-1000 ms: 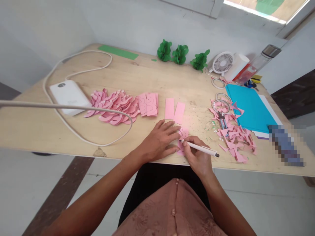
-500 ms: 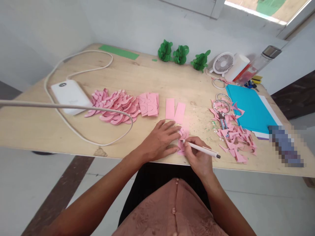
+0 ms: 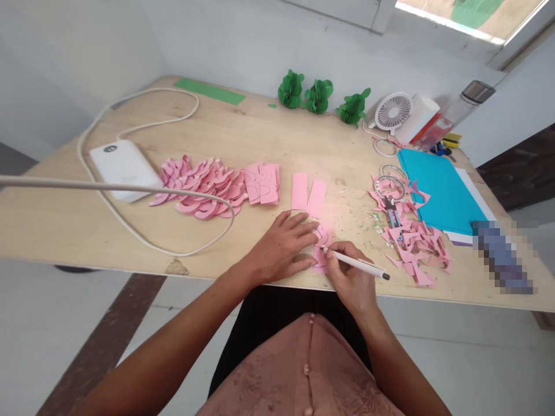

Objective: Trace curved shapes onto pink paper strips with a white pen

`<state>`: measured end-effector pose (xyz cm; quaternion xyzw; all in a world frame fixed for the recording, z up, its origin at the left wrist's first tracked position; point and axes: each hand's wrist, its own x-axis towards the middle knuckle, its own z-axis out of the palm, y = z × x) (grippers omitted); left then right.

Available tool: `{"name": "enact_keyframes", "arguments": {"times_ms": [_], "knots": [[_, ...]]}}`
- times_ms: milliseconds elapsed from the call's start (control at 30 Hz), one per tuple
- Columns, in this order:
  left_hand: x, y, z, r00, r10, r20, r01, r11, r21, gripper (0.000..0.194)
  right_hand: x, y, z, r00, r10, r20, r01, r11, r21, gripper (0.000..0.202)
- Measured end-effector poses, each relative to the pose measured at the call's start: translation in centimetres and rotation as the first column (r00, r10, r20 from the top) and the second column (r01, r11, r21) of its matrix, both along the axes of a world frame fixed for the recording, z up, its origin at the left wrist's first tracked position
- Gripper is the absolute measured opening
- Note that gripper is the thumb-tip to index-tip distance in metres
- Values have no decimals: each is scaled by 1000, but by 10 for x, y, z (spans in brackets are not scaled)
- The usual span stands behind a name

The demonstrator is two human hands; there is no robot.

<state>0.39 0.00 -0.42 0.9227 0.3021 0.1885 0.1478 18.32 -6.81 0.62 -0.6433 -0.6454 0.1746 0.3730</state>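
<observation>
head view: the left hand lies palm down and open, fingers spread, its fingertips over the left edge of the pink paper at the table's near edge. the right hand grips a white pen, its tip at the paper between the hands. a curved line shows on the paper; whether it is one piece or two i cannot tell, as fingers cover part.

the likely trouble is the paper slipping if the left fingertips press too lightly, which would send the line astray; fingers close to the tip could also block the pen's path.

just beyond lie two plain pink strips. leftward are line-marked pink pieces and a heap of cut pink shapes, crossed by a white cable that could snag a reaching left arm. rightward, pink scraps lie around a blue-handled tool, crowding it, beside a blue folder. green paper shapes stand by the wall.
</observation>
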Motion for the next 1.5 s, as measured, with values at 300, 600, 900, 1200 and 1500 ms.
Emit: {"name": "enact_keyframes", "arguments": {"times_ms": [300, 600, 900, 1200, 1500], "knots": [[0, 0, 0, 1000, 1, 6, -1, 1000, 14, 22, 1, -2, -1, 1000, -6, -8, 6, 1000, -6, 10], [0, 0, 0, 1000, 4, -4, -4, 1000, 9, 23, 2, -4, -2, 1000, -10, 2, 10, 1000, 8, 9], [0, 0, 0, 1000, 5, 5, -5, 1000, 3, 22, 2, -7, 0, 999, -26, 21, 25, 1000, 18, 10], [0, 0, 0, 1000, 1, 2, -1, 1000, 4, 23, 2, -9, -1, 998, -46, 44, 45, 999, 23, 10], [0, 0, 2, 1000, 0, -6, 0, 1000, 9, 25, 2, -8, -2, 998, -43, 36, 41, 999, 35, 10]]}}
